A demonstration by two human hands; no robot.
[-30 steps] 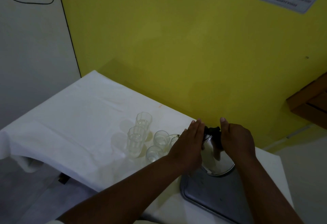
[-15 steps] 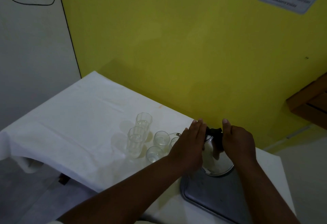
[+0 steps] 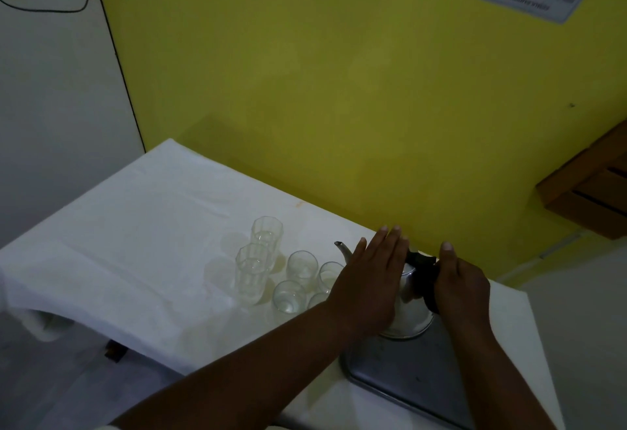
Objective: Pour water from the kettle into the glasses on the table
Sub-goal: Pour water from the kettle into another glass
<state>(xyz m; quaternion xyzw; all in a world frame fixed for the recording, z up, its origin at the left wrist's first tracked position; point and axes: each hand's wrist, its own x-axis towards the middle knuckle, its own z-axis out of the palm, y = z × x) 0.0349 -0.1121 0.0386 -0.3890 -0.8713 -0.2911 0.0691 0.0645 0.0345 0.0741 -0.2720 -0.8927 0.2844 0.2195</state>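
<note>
A shiny metal kettle stands on a grey metal tray at the table's right end, its thin spout pointing left toward the glasses. My left hand lies flat against the kettle's left side with the fingers straight. My right hand is wrapped around the kettle's black handle. Two tall faceted glasses and several short glasses stand grouped just left of the kettle; some hold a little water. My left forearm hides part of the nearest short glass.
The table is covered by a white cloth and stands against a yellow wall. A wooden shelf juts out at the right. The cloth hangs over the near left edge.
My left hand has slid a little further over the kettle's side, and the spout now shows beyond it. The right hand keeps its hold on the handle. The kettle stays on the tray.
</note>
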